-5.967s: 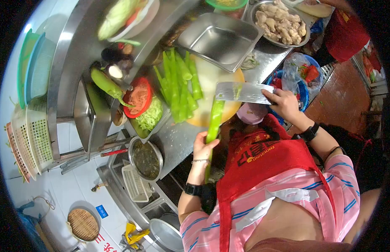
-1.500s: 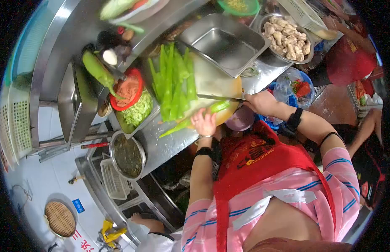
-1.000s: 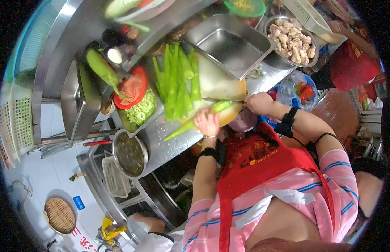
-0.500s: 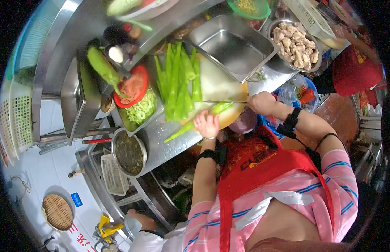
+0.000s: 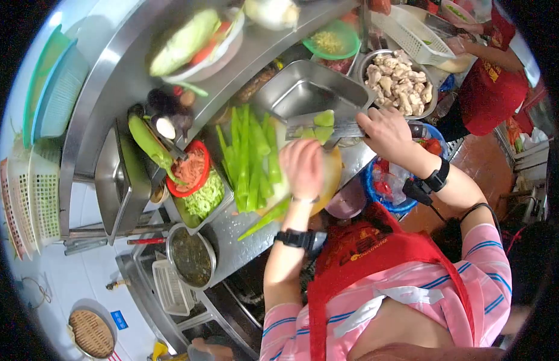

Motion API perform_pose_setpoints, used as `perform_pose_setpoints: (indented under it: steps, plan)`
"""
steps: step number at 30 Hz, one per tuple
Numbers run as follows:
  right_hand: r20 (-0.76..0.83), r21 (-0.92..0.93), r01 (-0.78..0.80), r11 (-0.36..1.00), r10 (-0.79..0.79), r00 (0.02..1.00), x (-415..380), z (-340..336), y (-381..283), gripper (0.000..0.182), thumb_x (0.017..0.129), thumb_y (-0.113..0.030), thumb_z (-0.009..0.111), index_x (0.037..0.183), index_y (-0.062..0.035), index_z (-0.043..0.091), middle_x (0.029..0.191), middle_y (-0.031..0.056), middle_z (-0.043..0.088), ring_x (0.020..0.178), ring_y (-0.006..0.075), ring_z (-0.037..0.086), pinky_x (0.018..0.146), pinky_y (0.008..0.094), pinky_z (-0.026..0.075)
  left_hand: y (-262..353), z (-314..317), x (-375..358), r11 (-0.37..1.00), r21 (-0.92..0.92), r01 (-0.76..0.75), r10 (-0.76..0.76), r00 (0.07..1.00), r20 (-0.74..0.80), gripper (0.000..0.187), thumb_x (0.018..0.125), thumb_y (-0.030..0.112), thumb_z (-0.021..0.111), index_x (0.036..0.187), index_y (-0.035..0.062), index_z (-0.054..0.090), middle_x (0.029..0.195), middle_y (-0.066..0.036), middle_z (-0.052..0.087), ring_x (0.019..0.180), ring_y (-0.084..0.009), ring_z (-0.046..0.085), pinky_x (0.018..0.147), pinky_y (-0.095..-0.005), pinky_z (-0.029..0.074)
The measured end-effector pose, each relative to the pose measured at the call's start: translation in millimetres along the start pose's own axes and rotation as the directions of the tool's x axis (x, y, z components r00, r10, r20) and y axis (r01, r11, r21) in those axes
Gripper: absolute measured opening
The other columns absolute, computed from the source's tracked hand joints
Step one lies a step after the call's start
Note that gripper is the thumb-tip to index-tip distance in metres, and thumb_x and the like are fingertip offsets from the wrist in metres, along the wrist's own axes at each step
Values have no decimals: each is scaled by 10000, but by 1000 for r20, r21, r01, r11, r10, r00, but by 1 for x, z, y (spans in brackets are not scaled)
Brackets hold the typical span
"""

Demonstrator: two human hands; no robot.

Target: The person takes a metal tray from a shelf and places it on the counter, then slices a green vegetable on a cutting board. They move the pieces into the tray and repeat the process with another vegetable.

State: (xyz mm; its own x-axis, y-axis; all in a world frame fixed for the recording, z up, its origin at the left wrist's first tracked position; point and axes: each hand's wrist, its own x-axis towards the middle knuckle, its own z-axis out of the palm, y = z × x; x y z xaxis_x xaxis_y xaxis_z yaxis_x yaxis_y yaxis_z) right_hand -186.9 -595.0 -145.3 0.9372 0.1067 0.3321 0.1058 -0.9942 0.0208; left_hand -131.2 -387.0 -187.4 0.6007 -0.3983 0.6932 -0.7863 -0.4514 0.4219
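My right hand grips a cleaver near its handle, with the blade held flat and pointing left. Cut green vegetable pieces lie on the blade, which overlaps the near edge of the steel pan. My left hand is blurred by motion beside the blade's far end, over the cutting board. To its left, several long, tapered green vegetables lie side by side. One more long green vegetable lies near the counter edge below my left wrist.
A bowl of raw meat chunks stands at the back right. At left are a red bowl of pink meat, shredded greens and a round pot. A blue-rimmed bin sits below right. A co-worker in red stands farther right.
The cleaver rose from the board toward the steel pan, now carrying cut green pieces. My left hand left the vegetable it was holding and moved up beside the blade.
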Motion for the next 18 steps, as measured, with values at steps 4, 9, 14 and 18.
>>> perform_pose_setpoints:
  steps: [4, 9, 14, 18]
  plan:
    - [-20, -11, -17, 1000, 17, 1000, -8, -1, 6, 209, 651, -95, 565, 849, -98, 500, 707, 66, 538, 678, 238, 580, 611, 360, 415, -6, 43, 49, 971, -85, -225, 239, 938, 252, 193, 763, 101, 573, 944, 115, 642, 1024, -16, 607, 1008, -244, 508, 910, -381, 337]
    - [10, -72, -117, 991, 118, 993, -27, -17, 28, 211, 667, -104, 555, 872, -101, 506, 694, 79, 536, 661, 250, 575, 628, 354, 414, -50, 76, 60, 975, 40, -218, 189, 913, 360, 234, 814, 178, 496, 997, 183, 641, 1092, -22, 602, 1063, -238, 498, 950, -393, 306]
    - [13, -71, -211, 975, 212, 977, -54, -32, 50, 221, 699, -142, 572, 906, -97, 510, 709, 100, 553, 682, 274, 578, 616, 368, 431, -94, 61, 56, 944, 325, -49, -3, 987, 158, 224, 783, 135, 540, 987, 135, 633, 1089, -51, 590, 1044, -262, 513, 906, -375, 379]
    - [152, 225, -285, 932, 256, 955, -78, -35, 54, 292, 729, -213, 615, 985, -100, 532, 778, 118, 607, 722, 309, 596, 626, 401, 463, -87, 16, 12, 959, 142, 245, -248, 969, 4, 186, 816, 121, 529, 946, 24, 621, 958, -140, 618, 907, -296, 568, 812, -358, 445]
